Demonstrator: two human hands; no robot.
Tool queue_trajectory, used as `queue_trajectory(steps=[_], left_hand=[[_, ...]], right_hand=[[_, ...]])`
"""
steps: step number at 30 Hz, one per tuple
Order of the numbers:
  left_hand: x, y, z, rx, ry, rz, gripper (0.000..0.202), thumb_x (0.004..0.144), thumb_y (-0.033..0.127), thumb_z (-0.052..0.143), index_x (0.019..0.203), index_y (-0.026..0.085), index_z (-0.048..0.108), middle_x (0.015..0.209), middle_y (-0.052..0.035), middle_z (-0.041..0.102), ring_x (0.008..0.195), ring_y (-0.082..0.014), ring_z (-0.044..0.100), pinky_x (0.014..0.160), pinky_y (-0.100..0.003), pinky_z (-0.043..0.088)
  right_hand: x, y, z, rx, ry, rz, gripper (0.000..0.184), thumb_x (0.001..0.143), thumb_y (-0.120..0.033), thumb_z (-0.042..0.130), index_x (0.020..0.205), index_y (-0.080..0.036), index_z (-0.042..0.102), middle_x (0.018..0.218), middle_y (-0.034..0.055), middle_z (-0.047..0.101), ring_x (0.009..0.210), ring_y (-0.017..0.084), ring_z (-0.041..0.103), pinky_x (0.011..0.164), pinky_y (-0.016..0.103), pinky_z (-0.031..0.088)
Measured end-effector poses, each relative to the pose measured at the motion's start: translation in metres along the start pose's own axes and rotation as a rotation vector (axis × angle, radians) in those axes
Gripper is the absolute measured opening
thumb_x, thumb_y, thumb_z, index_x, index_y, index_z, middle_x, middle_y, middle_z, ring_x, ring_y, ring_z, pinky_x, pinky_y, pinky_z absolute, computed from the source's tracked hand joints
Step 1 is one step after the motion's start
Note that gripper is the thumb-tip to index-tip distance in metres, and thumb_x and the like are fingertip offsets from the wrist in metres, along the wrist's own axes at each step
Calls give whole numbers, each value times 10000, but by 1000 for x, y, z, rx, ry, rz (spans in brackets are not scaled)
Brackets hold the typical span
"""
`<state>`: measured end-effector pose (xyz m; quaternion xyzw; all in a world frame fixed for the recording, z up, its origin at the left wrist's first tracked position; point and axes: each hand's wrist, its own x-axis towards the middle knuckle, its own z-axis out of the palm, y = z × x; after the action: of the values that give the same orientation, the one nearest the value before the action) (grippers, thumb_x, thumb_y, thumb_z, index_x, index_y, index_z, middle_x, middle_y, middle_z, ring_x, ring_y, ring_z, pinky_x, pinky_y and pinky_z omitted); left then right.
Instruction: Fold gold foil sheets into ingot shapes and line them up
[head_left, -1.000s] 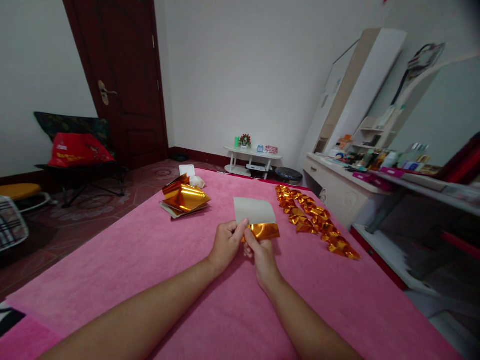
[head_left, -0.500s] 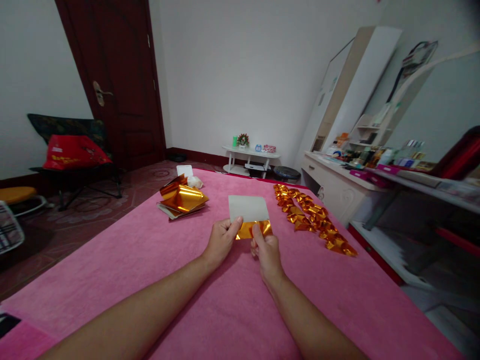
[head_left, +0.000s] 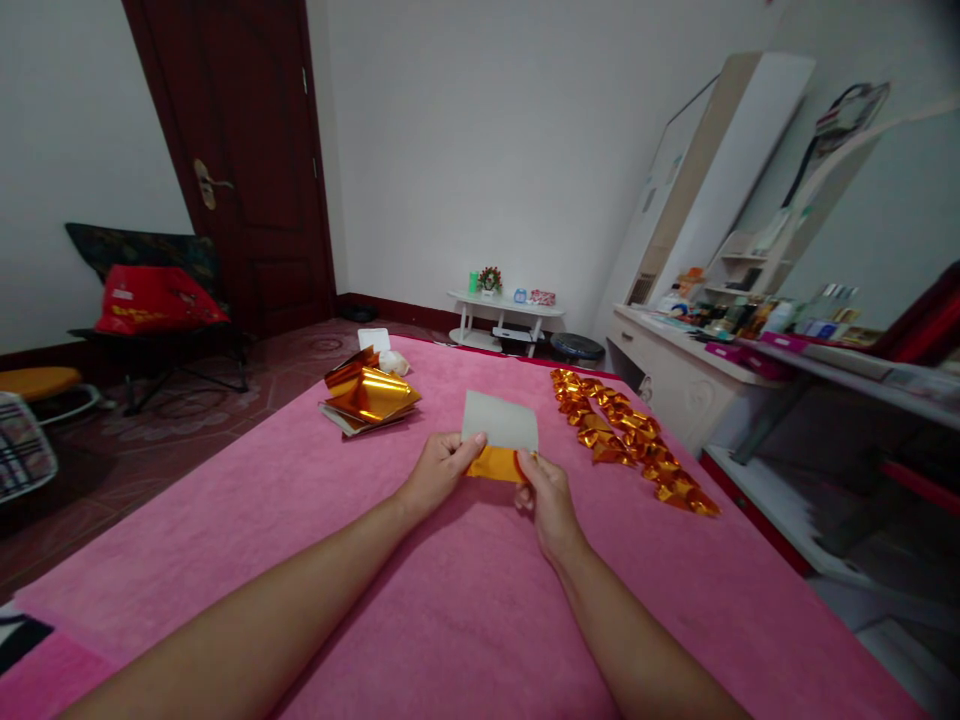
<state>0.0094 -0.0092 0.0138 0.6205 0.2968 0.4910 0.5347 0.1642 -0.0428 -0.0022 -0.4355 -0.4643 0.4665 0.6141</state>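
Note:
Both my hands hold one sheet of gold foil paper [head_left: 501,430] over the pink cloth [head_left: 420,600]; its pale back faces me and its lower edge is folded up, showing gold. My left hand [head_left: 439,470] pinches the sheet's left side. My right hand [head_left: 546,492] pinches the fold at the lower right. A stack of gold foil sheets [head_left: 369,395] lies to the left of my hands. To the right runs a row of several folded gold pieces [head_left: 634,440].
A small white box [head_left: 374,340] sits behind the stack. A cluttered dresser [head_left: 697,350] stands at the right edge, a low white table [head_left: 504,315] by the far wall. A dark door [head_left: 240,160] and a chair with a red bag [head_left: 154,300] are at left.
My right hand has slid rightward along the folded gold edge, and the sheet now tilts slightly. The camera view shifted a little.

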Motion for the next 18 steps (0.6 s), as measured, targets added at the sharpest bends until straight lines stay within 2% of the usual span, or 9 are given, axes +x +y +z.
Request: queue_trajectory(steps=[2,4,7,10,12,15,18], left_hand=[[1,-1,-4,14,-60,-34,495,813,561,522,652,102,614,584,-4,535,521,-90,444,512,-198,325],[2,-1,-6,19,-69,-51,495,811,556,531,644,97,614,582,-9,534,515,-88,437,505,-199,321],[1,0,-4,-42,38,-7,494,823,566,509,632,115,575,550,13,488,490,-76,396,482,-194,299],[-3,-2,7,-118,149,47,488,801,592,523,608,145,490,482,63,352,432,-54,277,430,-186,217],[-7,-3,18,-151,87,22,460,746,590,597,666,145,513,499,69,356,431,-49,270,430,-188,213],[-11,-5,35,-112,-47,-11,459,667,569,678,685,123,568,563,28,461,495,-71,372,478,-205,279],[-13,-3,45,-72,-28,-10,458,699,569,638,623,124,563,561,19,481,513,-82,390,485,-213,286]], right_hand=[[0,0,-2,-18,-28,14,385,749,-533,617,704,-153,575,480,-69,458,350,50,315,350,182,221],[0,1,-2,-38,-20,9,386,750,-531,613,704,-149,577,497,-62,472,357,51,325,350,182,218],[-1,0,0,-34,67,-19,384,744,-533,613,663,-167,533,481,-74,429,366,56,310,354,187,208],[-3,-1,5,-34,212,-64,387,767,-540,584,641,-182,505,464,-83,379,375,64,285,357,199,205],[-5,-3,8,-85,252,-95,386,801,-538,540,658,-181,534,469,-72,398,393,80,319,371,208,242],[-9,-6,14,-177,224,-177,394,838,-523,490,668,-177,569,551,-28,515,506,121,456,479,228,375],[-12,-6,18,-228,219,-243,412,852,-516,466,619,-183,536,585,-12,538,579,138,487,548,238,402]])
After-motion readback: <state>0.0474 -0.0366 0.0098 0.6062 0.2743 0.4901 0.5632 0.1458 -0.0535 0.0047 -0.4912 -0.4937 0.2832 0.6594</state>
